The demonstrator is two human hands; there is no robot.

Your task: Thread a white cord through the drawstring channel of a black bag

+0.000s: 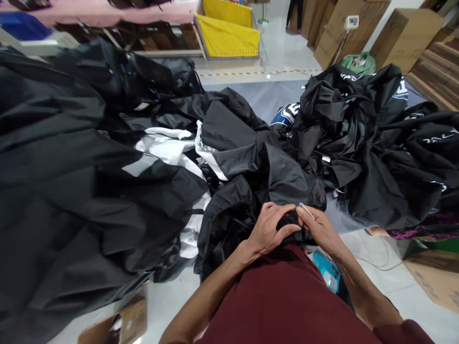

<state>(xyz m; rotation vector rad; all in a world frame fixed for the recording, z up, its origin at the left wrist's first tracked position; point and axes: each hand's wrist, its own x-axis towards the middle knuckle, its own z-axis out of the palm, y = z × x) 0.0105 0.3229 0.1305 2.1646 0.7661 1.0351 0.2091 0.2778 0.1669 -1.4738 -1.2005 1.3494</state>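
Note:
Both hands meet low in the middle, on a gathered edge of a black garment (251, 177) that drapes down toward my lap. My left hand (268, 228) curls over a bunched black fold, fingers closed on the cloth. My right hand (317, 224) pinches the same fold from the right; a thin white cord or tag (306, 209) shows at its fingertips. The garment has white and grey panels (168, 150) further left. My dark red shirt (287, 306) fills the bottom of the view.
Heaps of black fabric lie left (71, 181) and right (376, 143). A light blue object (328, 273) sits by my right forearm. Yellow bins (229, 33) and stacked cardboard (405, 33) stand at the back. A cardboard piece (122, 325) lies on the floor.

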